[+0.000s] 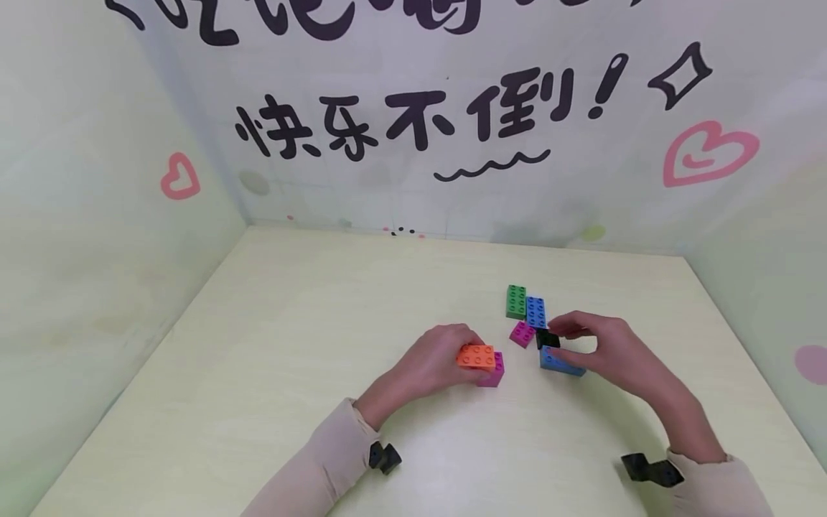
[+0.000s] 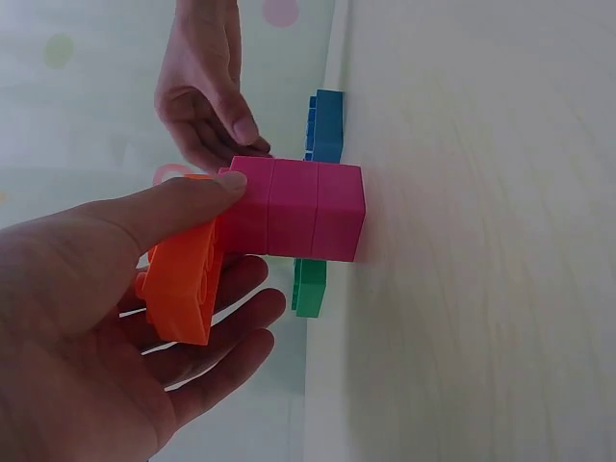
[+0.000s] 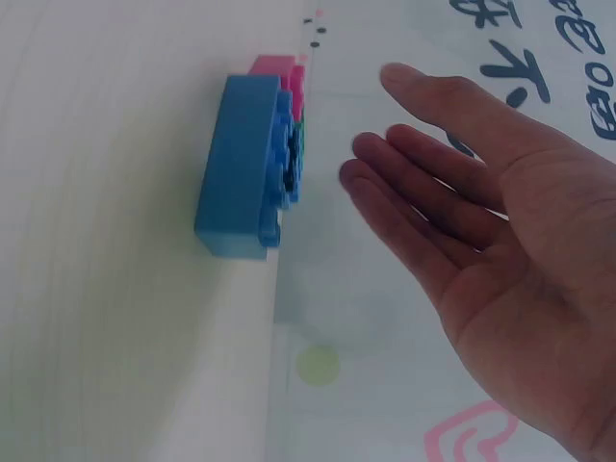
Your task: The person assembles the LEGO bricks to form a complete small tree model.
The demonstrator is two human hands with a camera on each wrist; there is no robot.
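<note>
Orange brick (image 1: 476, 357) at top of pink stack (image 2: 313, 210) | left hand (image 1: 439, 359): holding it | right hand (image 1: 610, 352): wide, above blue brick (image 3: 239, 164)

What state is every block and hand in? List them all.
Left hand: grips the orange block.
Right hand: holds nothing.
Pink stack: upright, three blocks high.
Orange block: at the pink stack's top, overhanging.
Near blue block: studs up.
Far blue block: studs up.
Green block: studs up.
Small pink block: studs up.
Black block: set down, studs unclear.
</note>
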